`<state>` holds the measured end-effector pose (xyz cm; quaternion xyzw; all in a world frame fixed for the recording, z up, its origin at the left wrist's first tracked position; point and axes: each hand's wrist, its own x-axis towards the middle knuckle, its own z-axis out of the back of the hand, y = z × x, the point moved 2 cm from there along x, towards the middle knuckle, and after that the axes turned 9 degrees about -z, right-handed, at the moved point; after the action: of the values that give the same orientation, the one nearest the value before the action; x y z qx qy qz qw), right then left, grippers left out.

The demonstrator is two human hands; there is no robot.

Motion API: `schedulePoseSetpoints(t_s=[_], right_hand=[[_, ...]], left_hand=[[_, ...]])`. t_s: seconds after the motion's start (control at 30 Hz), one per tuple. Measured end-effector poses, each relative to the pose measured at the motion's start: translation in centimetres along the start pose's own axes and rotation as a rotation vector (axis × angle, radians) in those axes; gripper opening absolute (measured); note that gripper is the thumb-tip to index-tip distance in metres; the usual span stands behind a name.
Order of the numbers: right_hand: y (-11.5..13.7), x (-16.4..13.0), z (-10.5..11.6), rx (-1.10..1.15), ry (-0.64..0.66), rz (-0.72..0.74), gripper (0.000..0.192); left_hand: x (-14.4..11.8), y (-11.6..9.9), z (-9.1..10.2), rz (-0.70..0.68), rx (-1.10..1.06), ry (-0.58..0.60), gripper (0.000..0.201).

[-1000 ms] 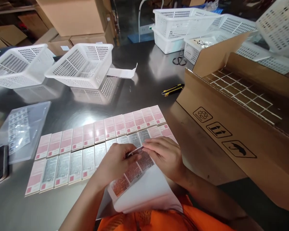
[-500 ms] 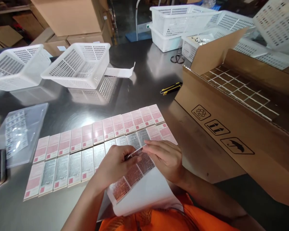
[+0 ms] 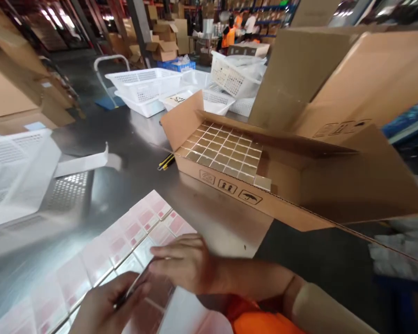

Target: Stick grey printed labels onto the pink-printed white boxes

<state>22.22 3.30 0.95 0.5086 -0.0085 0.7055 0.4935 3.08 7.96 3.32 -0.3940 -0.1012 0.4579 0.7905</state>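
My left hand [image 3: 107,301] is closed on a sheet of silvery labels [image 3: 156,292], thumb on top, near the bottom of the view. The sheet's far edge is bent up. My right hand [image 3: 186,262] is closed at that edge, its fingers pressed together on it; whether a single label is between them is hidden. White backing [image 3: 190,313] curls down towards me. Under and beyond my hands lie two rows of flat pink-and-white boxes [image 3: 94,262], blurred. Some in the nearer row carry silvery labels.
To the right stands an open carton [image 3: 230,195], part filled with small boxes [image 3: 226,148] in a grid. A yellow-black utility knife [image 3: 166,162] lies beside it. White baskets [image 3: 142,88] stand behind, another basket [image 3: 17,171] at left. People [image 3: 238,30] are far off.
The view has swung right and up, so the carton shows more fully and the boxes have shifted to lower left. Both hands keep hold of the label sheet.
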Motion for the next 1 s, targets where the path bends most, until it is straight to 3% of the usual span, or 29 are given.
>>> schedulePoseSetpoints(t_s=[0.1,0.2,0.6,0.7,1.0], right_hand=[[0.2,0.6,1.5,0.079,0.027,-0.055,0.019],[-0.2,1.1,2.1,0.144,0.079,-0.146,0.018],[0.1,0.7,1.6,0.243,0.157,-0.205,0.025],[0.1,0.7,1.4,0.265,0.142,-0.235,0.020],[0.3,1.0,1.4,0.215,0.262,-0.234,0.013]], left_hand=[[0.5,-2.4,0.2,-0.001,-0.023,0.083,0.040],[0.9,-3.5,0.1,0.002,-0.056,0.112,0.038],[-0.3,-3.2,-0.3,-0.003,-0.088,0.104,0.036],[-0.5,-3.0,-0.3,-0.002,-0.098,0.103,0.035],[-1.0,-2.9,-0.7,-0.016,0.033,0.083,0.025]])
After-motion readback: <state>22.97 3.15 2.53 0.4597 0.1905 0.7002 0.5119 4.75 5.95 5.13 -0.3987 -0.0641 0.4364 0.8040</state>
